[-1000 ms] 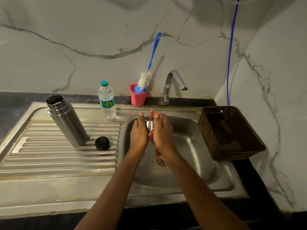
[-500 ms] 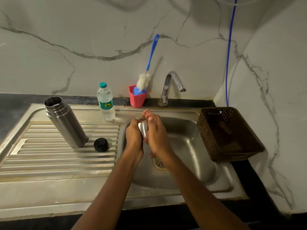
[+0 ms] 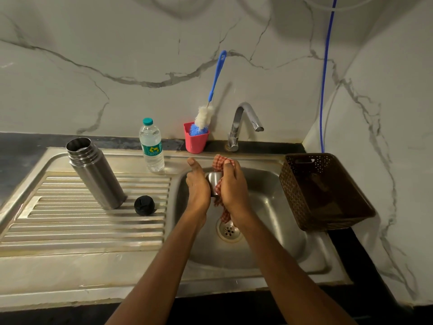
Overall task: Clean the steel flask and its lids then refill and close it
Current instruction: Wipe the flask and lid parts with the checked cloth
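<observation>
The open steel flask (image 3: 96,173) stands upright on the ribbed drainboard (image 3: 70,228) at the left. A black inner lid (image 3: 144,205) lies on the ribs just right of the flask. Over the sink basin (image 3: 269,207), my left hand (image 3: 198,187) holds the steel cup lid (image 3: 213,180), thumb raised. My right hand (image 3: 233,187) grips a red checked cloth (image 3: 219,163) pressed against that lid; the cloth's tail hangs toward the drain (image 3: 229,230). Most of the lid is hidden between my hands.
A plastic water bottle (image 3: 151,146) with a teal cap stands at the back of the drainboard. A pink cup (image 3: 195,141) holds a blue-handled bottle brush (image 3: 216,78). The tap (image 3: 243,120) is off. A brown perforated basket (image 3: 328,193) sits right of the basin.
My hands and the lid shifted slightly over the basin. The cloth now bunches out above my right fingers and my left thumb points up again, as the lid turned in the cloth.
</observation>
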